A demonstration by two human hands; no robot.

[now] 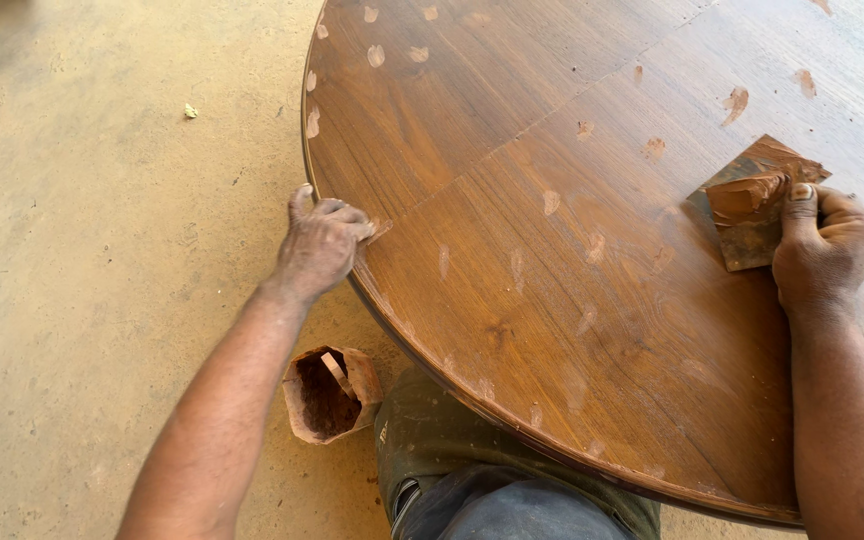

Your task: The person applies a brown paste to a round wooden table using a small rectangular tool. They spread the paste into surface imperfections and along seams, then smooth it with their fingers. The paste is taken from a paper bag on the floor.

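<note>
Head view looks down on a round wooden worktop (572, 300), brown and glossy, dotted with pale and reddish patches of filler (550, 202). At the right, the right hand (824, 250) presses a flat square scraper card (752, 205) against the wood, thumb on top and fingers curled behind it; a thick smear of reddish-brown putty (747, 190) sits on the card's upper face. The left hand (320, 243) rests on the worktop's rim at the left, fingers bent loosely over the edge and touching the wood, holding nothing, near a small pale patch at the seam between two boards.

By the look of it, the step in hand is spreading putty into small flaws in the surface, with the card loaded and laid flat. A further stroke would call for firm, even pressure and a low card angle, so that filler stays in the flaw and does not ridge on the grain around it.

On the concrete floor (102, 250) below the rim stands a torn paper bag (329, 395), open at the top, with dark reddish powder inside and a pale stick or strip leaning in it. The person's knee in stained trousers (452, 450) shows under the edge. Nothing lies on the wood between the two hands; only the many patches break up the surface
</note>
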